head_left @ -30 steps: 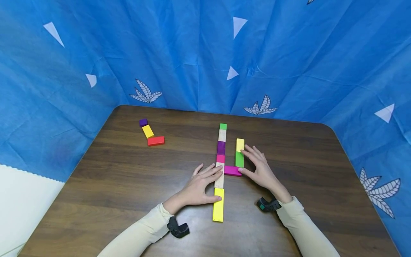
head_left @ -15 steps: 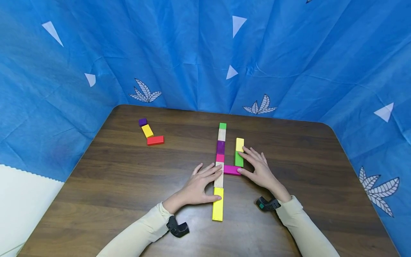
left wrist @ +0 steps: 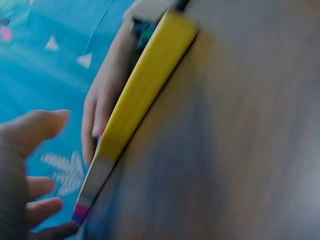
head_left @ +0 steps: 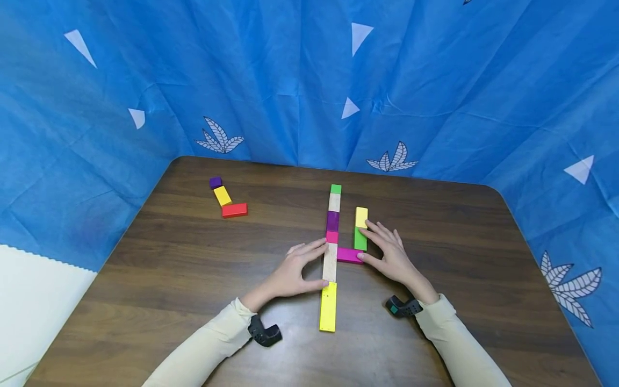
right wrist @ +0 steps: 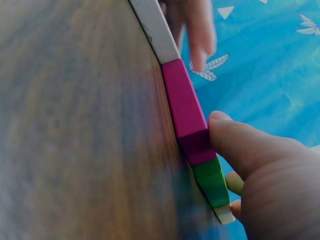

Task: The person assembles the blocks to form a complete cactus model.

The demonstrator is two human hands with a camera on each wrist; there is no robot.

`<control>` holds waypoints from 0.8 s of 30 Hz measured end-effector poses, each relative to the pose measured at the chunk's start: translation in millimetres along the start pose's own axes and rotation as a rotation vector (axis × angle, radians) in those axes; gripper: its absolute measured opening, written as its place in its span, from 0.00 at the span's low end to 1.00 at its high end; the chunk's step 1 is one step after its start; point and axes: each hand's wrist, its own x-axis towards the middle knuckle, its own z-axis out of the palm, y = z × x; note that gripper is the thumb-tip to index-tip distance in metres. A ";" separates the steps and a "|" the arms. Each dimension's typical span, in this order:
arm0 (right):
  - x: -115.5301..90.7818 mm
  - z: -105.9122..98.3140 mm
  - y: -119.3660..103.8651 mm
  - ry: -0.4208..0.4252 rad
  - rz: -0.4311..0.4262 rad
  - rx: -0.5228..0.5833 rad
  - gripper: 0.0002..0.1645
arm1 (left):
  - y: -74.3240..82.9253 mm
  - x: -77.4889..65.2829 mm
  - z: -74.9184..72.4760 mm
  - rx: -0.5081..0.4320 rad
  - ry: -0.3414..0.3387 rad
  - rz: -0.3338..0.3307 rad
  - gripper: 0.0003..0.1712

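A straight row of wooden blocks runs away from me: yellow (head_left: 328, 307), bare wood (head_left: 330, 266), pink (head_left: 332, 237), purple (head_left: 332, 221), more bare wood and a small green one at the far end. A magenta block (head_left: 348, 255) juts right from the row. Beyond its right end lie a green block (head_left: 360, 239) and a pale yellow block (head_left: 361, 217). My left hand (head_left: 289, 275), fingers spread, hovers beside the bare-wood block. My right hand (head_left: 390, 259) rests its thumb (right wrist: 235, 135) on the magenta block's end, its fingertips against the green and pale yellow blocks.
At the back left of the brown table (head_left: 169, 301) lie a small purple block (head_left: 215, 183), an orange-yellow block (head_left: 222, 195) and a red block (head_left: 235, 210). A blue curtain (head_left: 271, 80) surrounds the table's back and sides.
My left hand has lifted off the row and drawn slightly left and away from me. My right fingertips have shifted slightly toward me along the green and pale yellow blocks. The blocks stay put.
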 end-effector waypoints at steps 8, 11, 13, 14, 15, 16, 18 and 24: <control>1.0 0.1 -0.5 -0.005 -0.004 0.005 0.38 | -49.0 1.2 -63.0 -0.061 0.460 -0.146 0.38; 0.9 -0.1 -0.6 -0.001 -0.006 0.005 0.38 | -71.5 -6.6 -82.2 -0.030 0.614 -0.254 0.34; 0.5 -0.1 -0.7 0.003 -0.008 0.003 0.39 | -84.4 -12.6 -91.6 -0.005 0.674 -0.342 0.32; 0.3 -0.1 -0.6 0.005 -0.009 0.002 0.39 | -90.1 -15.5 -95.0 0.007 0.698 -0.381 0.31; 0.1 0.0 -0.4 0.007 -0.010 0.002 0.39 | -94.8 -18.3 -98.2 0.019 0.707 -0.426 0.30; 0.0 0.2 -0.1 0.009 -0.011 0.002 0.39 | -99.0 -21.1 -100.9 0.030 0.710 -0.467 0.29; -0.2 0.5 0.5 0.012 -0.013 0.001 0.39 | -105.5 -25.7 -105.4 0.047 0.706 -0.530 0.29; 0.1 0.7 1.3 0.015 -0.015 -0.006 0.39 | -117.7 -33.5 -111.2 0.071 0.655 -0.608 0.28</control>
